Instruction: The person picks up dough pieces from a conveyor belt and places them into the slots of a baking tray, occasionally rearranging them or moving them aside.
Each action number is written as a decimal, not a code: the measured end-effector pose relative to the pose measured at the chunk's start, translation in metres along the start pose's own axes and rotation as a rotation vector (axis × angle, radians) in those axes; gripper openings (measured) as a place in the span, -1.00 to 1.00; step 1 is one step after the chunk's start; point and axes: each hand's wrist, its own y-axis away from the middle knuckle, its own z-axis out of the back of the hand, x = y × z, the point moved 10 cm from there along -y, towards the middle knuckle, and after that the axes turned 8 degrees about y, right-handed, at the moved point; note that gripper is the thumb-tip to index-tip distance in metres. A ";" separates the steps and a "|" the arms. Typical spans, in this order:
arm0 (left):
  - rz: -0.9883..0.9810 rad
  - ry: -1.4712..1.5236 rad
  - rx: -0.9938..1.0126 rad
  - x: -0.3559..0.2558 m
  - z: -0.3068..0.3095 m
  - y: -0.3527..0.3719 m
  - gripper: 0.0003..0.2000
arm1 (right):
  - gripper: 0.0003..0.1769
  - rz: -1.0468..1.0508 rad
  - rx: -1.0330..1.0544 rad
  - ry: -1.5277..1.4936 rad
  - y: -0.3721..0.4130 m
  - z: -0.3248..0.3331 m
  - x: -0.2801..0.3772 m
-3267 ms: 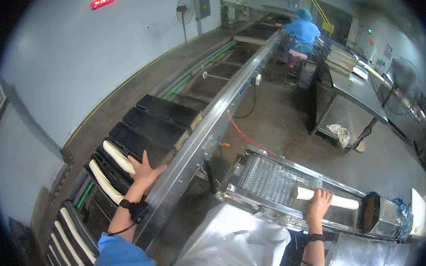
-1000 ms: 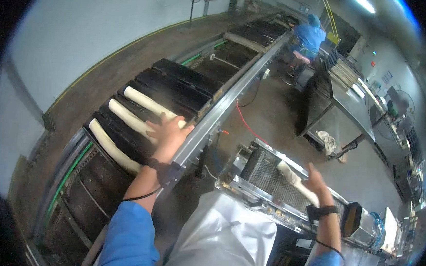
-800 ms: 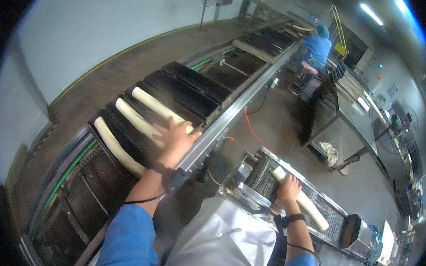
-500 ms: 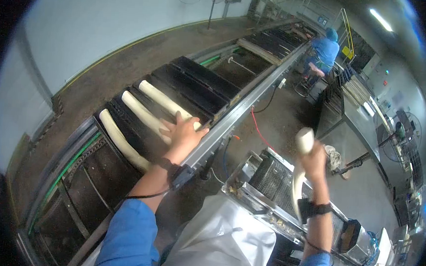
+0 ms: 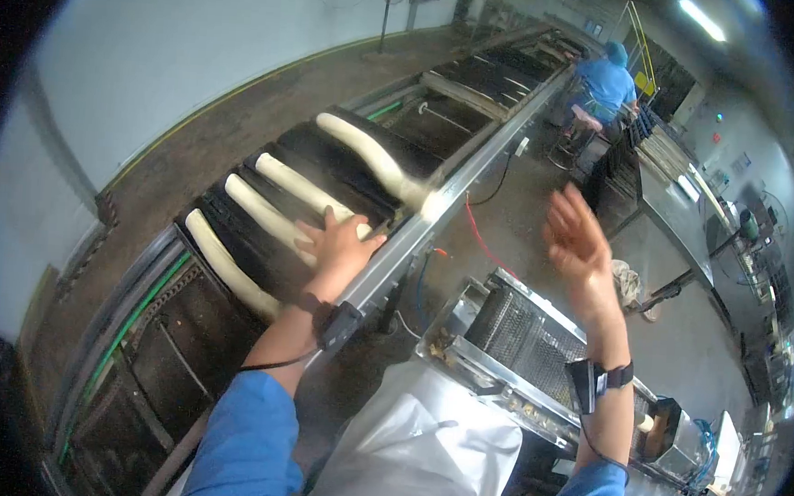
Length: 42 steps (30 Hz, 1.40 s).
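Note:
Several long pale rolls, which look like dough, lie side by side across the dark trays (image 5: 287, 143) of a long conveyor. My left hand (image 5: 335, 249) lies spread over the near ends of two of them, the second roll (image 5: 296, 185) and the third roll (image 5: 261, 207), fingers apart. The nearest roll (image 5: 222, 260) is left of that hand. The farthest roll (image 5: 367, 151) is curved, and its near end is blurred close to the metal rail (image 5: 428, 215). My right hand (image 5: 581, 239) is raised right of the rail, fingers extended, holding nothing.
A small mesh-belt conveyor (image 5: 519, 333) stands in front of me, with a pale piece (image 5: 645, 421) at its right end. Farther along the line sits a co-worker in blue (image 5: 605, 83). A metal table (image 5: 672, 206) with stacked trays stands at the right.
My right hand has let go of the pale roll it held upright and is open. A curved roll now lies on the farther tray. My left hand stays in nearly the same place.

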 end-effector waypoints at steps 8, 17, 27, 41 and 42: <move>-0.007 -0.019 0.025 0.002 -0.003 -0.005 -0.47 | -0.23 -0.837 0.030 1.600 0.240 0.195 -0.227; 0.000 -0.040 0.004 0.000 -0.001 0.005 -0.50 | -0.23 -0.840 -0.168 1.735 0.359 0.246 -0.224; -0.040 -0.033 0.007 0.048 0.013 0.030 -0.51 | -0.55 -1.047 -0.038 1.778 0.331 0.243 -0.183; -0.277 0.213 -0.309 0.044 0.072 0.095 -0.36 | -0.60 -0.171 -0.519 0.324 0.132 0.170 0.013; -0.270 0.207 -0.312 0.039 0.070 0.096 -0.36 | -0.47 -0.127 -0.509 0.185 0.116 0.164 0.023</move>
